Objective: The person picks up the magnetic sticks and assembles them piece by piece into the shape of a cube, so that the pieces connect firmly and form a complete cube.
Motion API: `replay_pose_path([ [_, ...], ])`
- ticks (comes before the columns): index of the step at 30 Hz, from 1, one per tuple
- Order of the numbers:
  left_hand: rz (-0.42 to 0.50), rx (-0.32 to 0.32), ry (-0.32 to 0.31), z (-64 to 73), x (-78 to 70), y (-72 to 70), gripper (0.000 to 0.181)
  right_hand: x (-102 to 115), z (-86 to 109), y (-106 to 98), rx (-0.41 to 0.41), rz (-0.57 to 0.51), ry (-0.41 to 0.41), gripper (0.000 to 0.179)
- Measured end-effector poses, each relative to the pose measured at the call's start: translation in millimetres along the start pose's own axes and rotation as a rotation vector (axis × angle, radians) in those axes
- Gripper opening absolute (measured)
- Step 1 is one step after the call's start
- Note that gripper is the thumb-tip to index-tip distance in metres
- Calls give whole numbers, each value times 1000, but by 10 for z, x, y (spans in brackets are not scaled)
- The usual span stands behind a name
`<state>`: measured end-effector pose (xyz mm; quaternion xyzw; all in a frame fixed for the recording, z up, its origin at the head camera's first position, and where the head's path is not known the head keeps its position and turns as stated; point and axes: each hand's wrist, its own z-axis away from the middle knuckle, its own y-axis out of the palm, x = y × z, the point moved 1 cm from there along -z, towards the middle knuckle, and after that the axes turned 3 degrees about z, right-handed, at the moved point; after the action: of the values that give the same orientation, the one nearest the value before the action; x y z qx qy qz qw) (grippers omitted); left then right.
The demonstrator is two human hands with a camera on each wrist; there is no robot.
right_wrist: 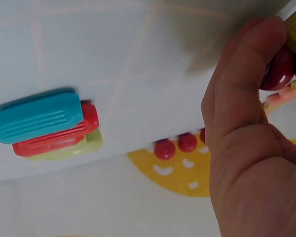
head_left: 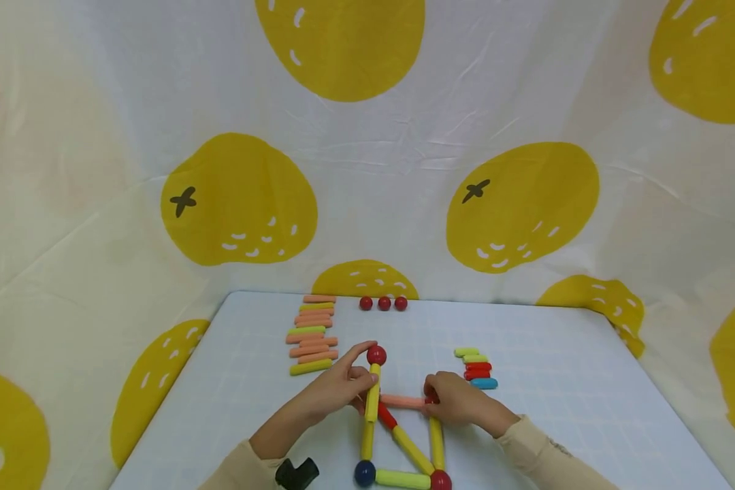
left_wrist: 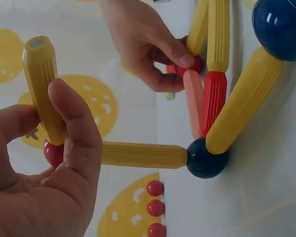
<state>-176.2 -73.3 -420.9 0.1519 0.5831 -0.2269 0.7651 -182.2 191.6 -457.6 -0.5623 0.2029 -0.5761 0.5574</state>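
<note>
Grip of left hand (head_left: 339,388) pinches yellow rod (left_wrist: 40,79) while right hand (head_left: 456,398) holds red ball (right_wrist: 281,71), probably to steady the frame (head_left: 412,448).

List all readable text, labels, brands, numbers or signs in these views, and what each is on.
None readable on the rods, balls or tabletop.
Dark mark on the right sleeve: too small and blurred to tell whether it's lettering.
X-shaped marks on the backdrop: part of the printed pattern, not text.
</note>
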Motion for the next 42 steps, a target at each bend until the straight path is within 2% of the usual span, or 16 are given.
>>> replay_pose_path([
  [8, -35, -74, 1, -162, 13, -87, 69, -9, -253, 4, -41, -11, 37, 24],
  [19, -52, -108, 14, -308, -44, -210, 67, -17, -434, -78, -72, -37, 103, 26],
  [24, -61, -112, 2, -327, -13, -219, 68, -24, -470, -111, -51, -22, 113, 28],
  [27, -65, -117, -3, -330, -5, -215, 69, -24, -540, -235, -24, -10, 143, 37],
  [30, -66, -130, -4, -316, -26, -234, 70, -44, -726, -417, -44, 1, 146, 48],
  [34, -58, -140, -10, -298, -41, -250, 68, -167, -1046, -597, -134, -10, 114, 58],
  [38, -33, -133, -10, -285, -27, -236, 66, -332, -1349, -650, -196, -32, 111, 65],
  [42, -18, -122, -8, -294, -13, -200, 65, -431, -1562, -646, -202, -34, 122, 69],
])
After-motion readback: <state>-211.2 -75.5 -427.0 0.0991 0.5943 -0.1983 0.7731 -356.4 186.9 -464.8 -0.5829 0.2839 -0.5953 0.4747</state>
